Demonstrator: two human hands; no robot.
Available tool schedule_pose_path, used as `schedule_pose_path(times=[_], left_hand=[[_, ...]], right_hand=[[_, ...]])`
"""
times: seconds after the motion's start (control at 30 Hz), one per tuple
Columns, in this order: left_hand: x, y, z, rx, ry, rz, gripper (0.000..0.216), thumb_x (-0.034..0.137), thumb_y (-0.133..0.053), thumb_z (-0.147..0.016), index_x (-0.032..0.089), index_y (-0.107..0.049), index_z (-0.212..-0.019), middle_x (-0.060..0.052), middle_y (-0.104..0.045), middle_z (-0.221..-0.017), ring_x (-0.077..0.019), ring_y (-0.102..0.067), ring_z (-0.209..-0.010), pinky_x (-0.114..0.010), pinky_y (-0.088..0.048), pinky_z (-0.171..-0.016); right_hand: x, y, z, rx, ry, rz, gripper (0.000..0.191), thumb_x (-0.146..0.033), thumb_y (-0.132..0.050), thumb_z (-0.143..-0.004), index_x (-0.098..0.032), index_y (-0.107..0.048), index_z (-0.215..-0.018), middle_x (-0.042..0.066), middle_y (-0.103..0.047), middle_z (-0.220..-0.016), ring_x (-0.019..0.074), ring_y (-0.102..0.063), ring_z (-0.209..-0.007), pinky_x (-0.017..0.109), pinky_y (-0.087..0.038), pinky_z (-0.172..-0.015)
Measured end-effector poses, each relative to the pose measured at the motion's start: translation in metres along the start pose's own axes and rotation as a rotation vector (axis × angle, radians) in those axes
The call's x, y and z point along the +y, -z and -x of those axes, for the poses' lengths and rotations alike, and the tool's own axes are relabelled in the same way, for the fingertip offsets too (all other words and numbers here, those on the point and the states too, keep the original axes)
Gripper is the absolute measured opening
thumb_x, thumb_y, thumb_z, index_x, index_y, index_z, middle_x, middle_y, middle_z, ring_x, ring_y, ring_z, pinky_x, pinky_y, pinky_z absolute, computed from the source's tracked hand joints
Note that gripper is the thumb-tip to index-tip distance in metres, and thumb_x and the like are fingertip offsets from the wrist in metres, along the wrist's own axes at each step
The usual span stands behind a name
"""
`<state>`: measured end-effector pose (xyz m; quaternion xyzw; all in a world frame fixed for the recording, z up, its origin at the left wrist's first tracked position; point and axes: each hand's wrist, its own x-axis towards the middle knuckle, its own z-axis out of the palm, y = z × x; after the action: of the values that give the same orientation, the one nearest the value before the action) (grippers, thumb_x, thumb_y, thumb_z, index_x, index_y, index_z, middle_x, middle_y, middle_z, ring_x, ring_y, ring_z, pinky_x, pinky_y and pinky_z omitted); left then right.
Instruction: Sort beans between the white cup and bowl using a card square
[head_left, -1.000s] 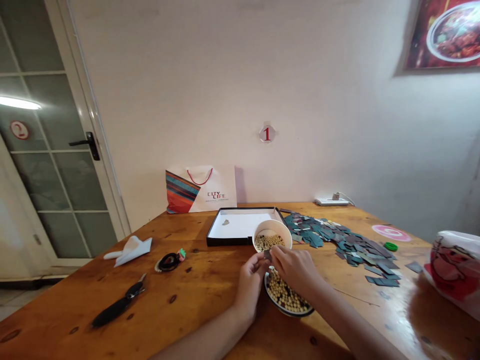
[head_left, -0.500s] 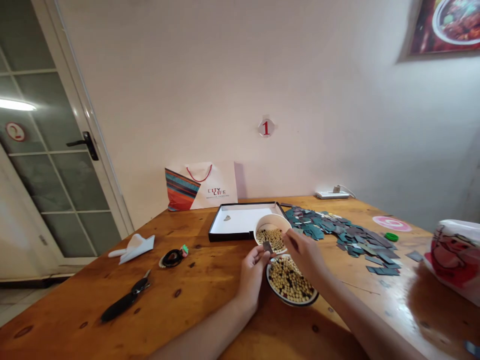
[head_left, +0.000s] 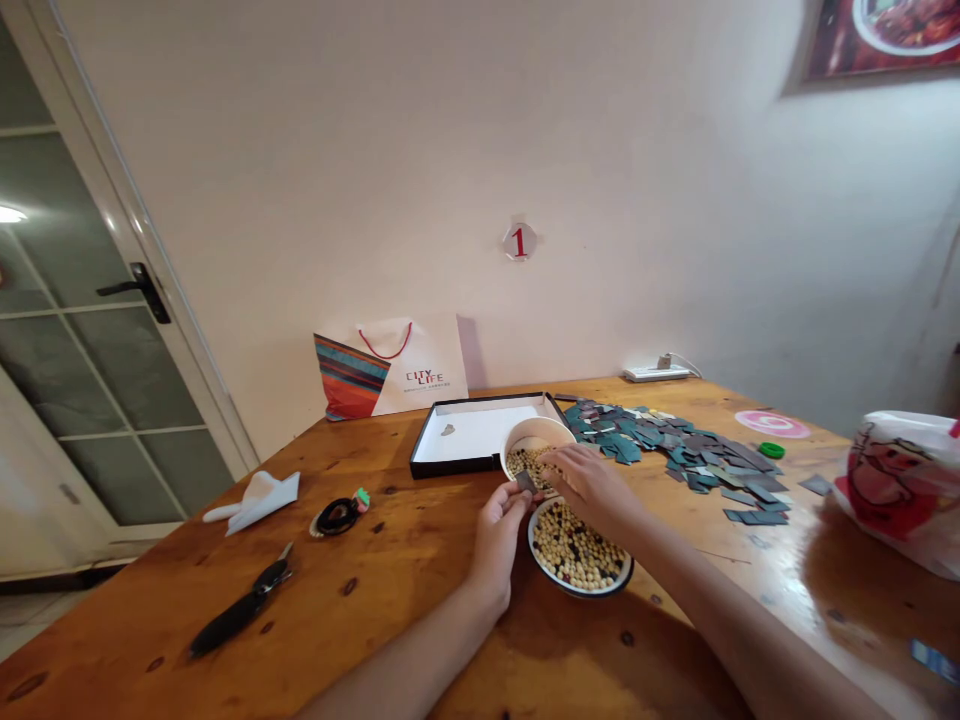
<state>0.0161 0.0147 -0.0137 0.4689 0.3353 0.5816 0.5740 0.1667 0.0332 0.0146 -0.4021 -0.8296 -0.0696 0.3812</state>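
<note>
My left hand pinches a small dark card piece at the left rim of a metal bowl full of pale and dark beans. My right hand hovers over the bowl's far side, its fingertips pinched together above a white paper cup that holds more beans. What the right fingers hold, if anything, is too small to make out. Both sit near the middle of the wooden table.
A shallow black box with a white inside lies behind the cup. Several teal and grey card pieces spread to the right. A plastic bag is at far right. A folding knife, black ring, white tissue lie left.
My right hand moved from the metal bowl up and away to the paper cup. My left hand kept its pinch on the card piece. The view shifted slightly.
</note>
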Motion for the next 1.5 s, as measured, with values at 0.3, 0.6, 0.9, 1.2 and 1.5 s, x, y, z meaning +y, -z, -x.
schedule_pose_path(times=[0.3, 0.6, 0.9, 1.2, 1.5], left_hand=[[-0.002, 0.001, -0.002, 0.020, 0.021, 0.025, 0.028, 0.026, -0.063, -0.067, 0.015, -0.062, -0.092, -0.008, -0.068, -0.093, -0.0195, -0.060, -0.090, -0.033, -0.038, -0.088], [-0.001, 0.001, 0.000, 0.005, 0.022, 0.033, 0.025, 0.027, -0.061, -0.069, 0.016, -0.062, -0.092, -0.007, -0.069, -0.091, -0.0183, -0.060, -0.090, -0.032, -0.037, -0.089], [0.004, -0.001, 0.003, 0.011, 0.033, 0.042, 0.026, 0.027, -0.063, -0.067, 0.016, -0.063, -0.090, -0.007, -0.069, -0.089, -0.0185, -0.060, -0.088, -0.031, -0.037, -0.087], [0.005, -0.001, 0.001, 0.028, 0.052, 0.025, 0.026, 0.026, -0.063, -0.066, 0.016, -0.063, -0.089, -0.007, -0.069, -0.087, -0.0190, -0.060, -0.087, -0.031, -0.037, -0.086], [0.006, -0.002, 0.003, 0.003, 0.084, 0.033, 0.027, 0.027, -0.064, -0.066, 0.015, -0.062, -0.090, -0.007, -0.070, -0.083, -0.0194, -0.062, -0.083, -0.031, -0.039, -0.083]], right_hand=[[-0.001, -0.003, 0.000, -0.238, 0.085, 0.069, 0.032, -0.024, -0.029, -0.090, -0.017, -0.058, -0.080, 0.005, -0.063, -0.079, 0.0157, -0.055, -0.082, 0.030, -0.037, -0.078], [0.006, -0.008, 0.003, -0.206, 0.060, -0.007, 0.020, -0.017, -0.042, -0.084, -0.021, -0.061, -0.089, 0.003, -0.064, -0.085, 0.0151, -0.056, -0.080, 0.027, -0.039, -0.075], [0.009, -0.009, 0.003, -0.170, 0.035, -0.081, 0.020, -0.019, -0.045, -0.084, -0.023, -0.063, -0.091, 0.002, -0.064, -0.082, 0.0151, -0.057, -0.079, 0.027, -0.042, -0.074], [0.006, -0.007, 0.002, -0.092, 0.012, -0.132, 0.017, -0.018, -0.048, -0.082, -0.023, -0.062, -0.088, 0.002, -0.062, -0.082, 0.0152, -0.055, -0.081, 0.028, -0.042, -0.073], [0.007, -0.005, 0.002, 0.161, -0.054, -0.182, 0.009, -0.019, -0.051, -0.080, -0.021, -0.060, -0.082, 0.003, -0.060, -0.081, 0.0158, -0.055, -0.080, 0.029, -0.044, -0.073]])
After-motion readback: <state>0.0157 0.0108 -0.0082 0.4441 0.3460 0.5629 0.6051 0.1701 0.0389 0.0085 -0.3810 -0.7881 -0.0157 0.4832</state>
